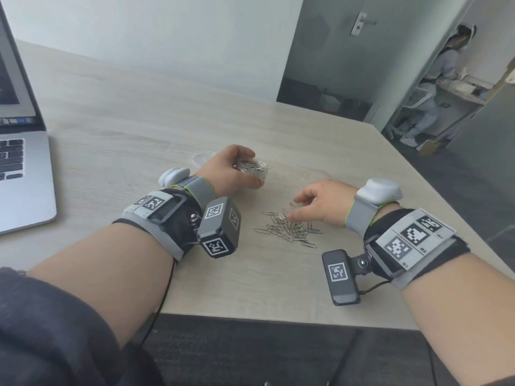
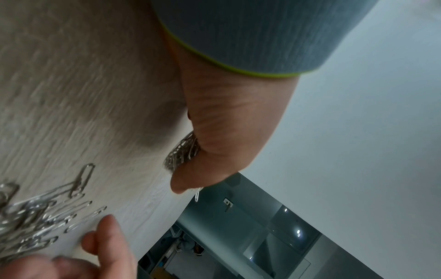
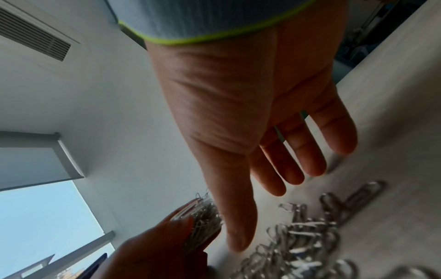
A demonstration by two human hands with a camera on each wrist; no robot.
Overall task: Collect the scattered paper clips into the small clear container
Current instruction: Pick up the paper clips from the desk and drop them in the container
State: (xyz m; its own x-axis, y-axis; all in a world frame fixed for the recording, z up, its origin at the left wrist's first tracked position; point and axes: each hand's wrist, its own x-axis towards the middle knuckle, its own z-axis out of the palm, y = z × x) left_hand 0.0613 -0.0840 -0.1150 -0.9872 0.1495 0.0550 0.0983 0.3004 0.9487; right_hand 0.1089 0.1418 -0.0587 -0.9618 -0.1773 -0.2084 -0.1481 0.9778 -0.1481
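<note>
Paper clips (image 1: 288,228) lie heaped on bench (image 1: 139,107), right hand (image 1: 320,204) above them, fingers loosely spread, holding nothing. Left hand (image 1: 231,171), at 10 o'clock of heap, grips clear container (image 1: 255,169) crammed with clips.

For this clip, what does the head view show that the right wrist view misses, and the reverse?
Only the head view shows the laptop, the clear lid lying on the table behind the left hand, and both wrist rigs. Only the right wrist view shows the right hand's palm side, its fingers straight and spread above the table, plus a ceiling vent. Both show the small clear container, heaped with clips, gripped by the left hand, and the loose paper clips still on the table.
</note>
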